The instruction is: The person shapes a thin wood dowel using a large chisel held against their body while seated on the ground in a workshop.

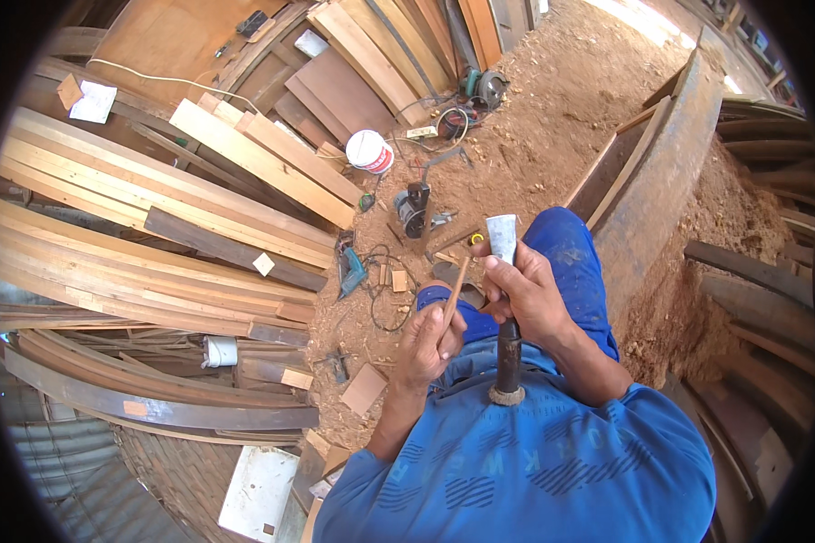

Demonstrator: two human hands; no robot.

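A: Hands first. What has the left?

B: Left hand [428, 339] clamped on a thin wooden stick [457, 288], held slantwise, upper end poking past the fingers. Pencil or offcut, cannot tell.

A: And the right?

B: Right hand [527, 285] wrapped round the neck of a broad chisel [509, 344]. Pale flared blade up, away from the body; dark handle pointing back at the blue shirt [516, 452]. Whether the butt rests on the cloth, cannot tell.

A: Hands together?

B: Near each other, above the lap, with a gap between the palms. Stick's top sits just beside the right fingers; contact unclear.

A: Which step, would you say?

B: My reading: a handling step, both pieces held up close to one another. No cut under way that I can see; the blade's edge meets no wood.

A: What does the next move call for?

B: Judgement only: a firm right grip, left fingers out of the edge's line, and a steady angle between stick and blade.

A: Ground nearby?

B: Router [414, 213] beyond the knees, blue drill [351, 271] to the left, white-and-red bucket [369, 151] farther out. Long planks [154, 195] stacked at left.
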